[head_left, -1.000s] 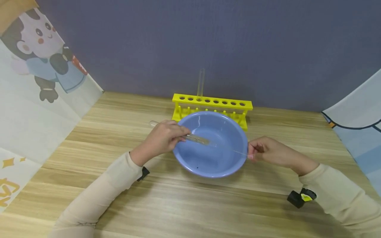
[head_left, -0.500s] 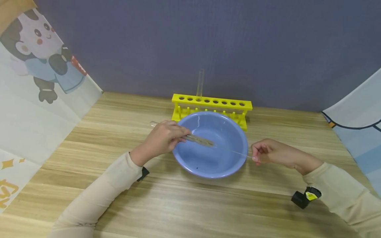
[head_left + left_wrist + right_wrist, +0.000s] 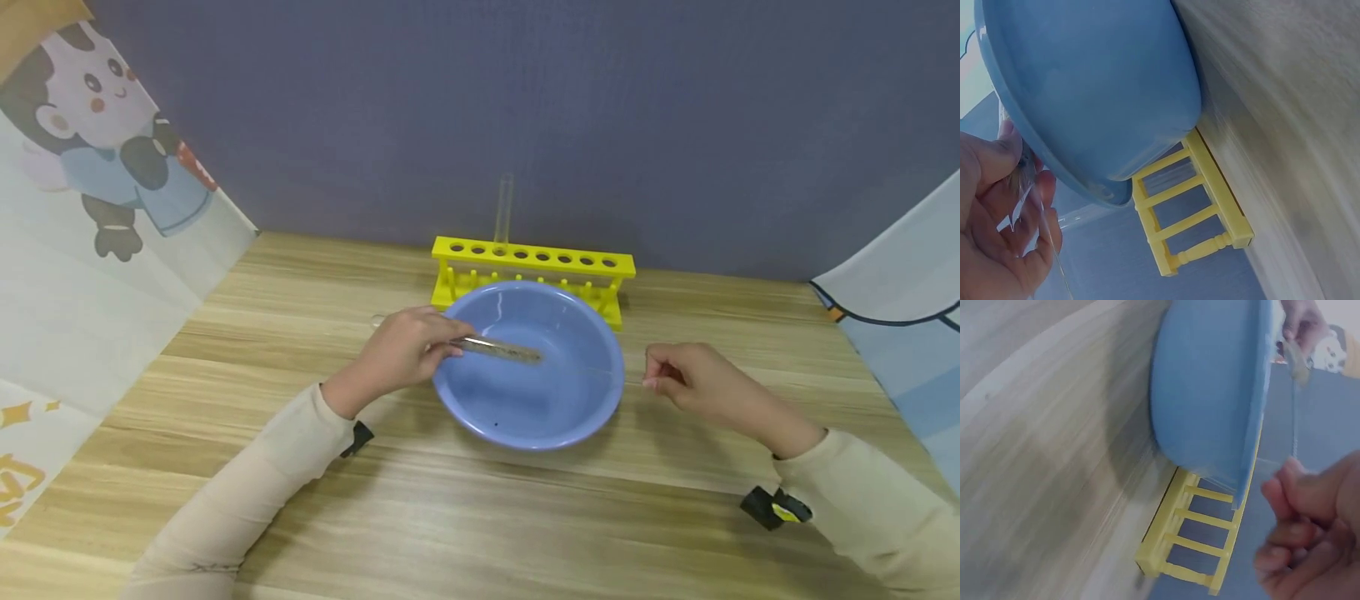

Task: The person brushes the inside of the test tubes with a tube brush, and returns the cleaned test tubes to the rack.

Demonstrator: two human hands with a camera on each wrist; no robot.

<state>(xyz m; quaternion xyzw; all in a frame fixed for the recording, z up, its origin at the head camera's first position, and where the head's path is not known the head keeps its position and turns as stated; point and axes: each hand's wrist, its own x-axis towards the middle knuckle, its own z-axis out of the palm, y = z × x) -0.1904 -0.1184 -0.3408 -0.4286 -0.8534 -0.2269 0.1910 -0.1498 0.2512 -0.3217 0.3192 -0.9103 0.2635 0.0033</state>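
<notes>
My left hand (image 3: 397,350) grips a clear glass test tube (image 3: 377,320) lying nearly level over the blue basin (image 3: 528,440). Its closed end sticks out behind the hand at the left. Pale brownish bristles of a test tube brush (image 3: 517,354) show in the part of the tube above the basin. The brush's thin twisted wire (image 3: 1294,425) runs out to my right hand (image 3: 693,379), which pinches it between thumb and fingertips just right of the basin's rim. In the left wrist view, the left hand's fingers (image 3: 1047,187) curl round the tube beside the rim.
Behind the basin stands a yellow test tube rack (image 3: 532,255), its lower part partly hidden. A second clear test tube (image 3: 504,204) stands upright in it. A small dark speck (image 3: 496,424) lies in the basin. A dark blue wall rises behind the wooden table (image 3: 480,525).
My right hand has moved a little to the right, away from the basin, and the bristles have shifted toward the tube's right end. The left hand has stayed almost in place.
</notes>
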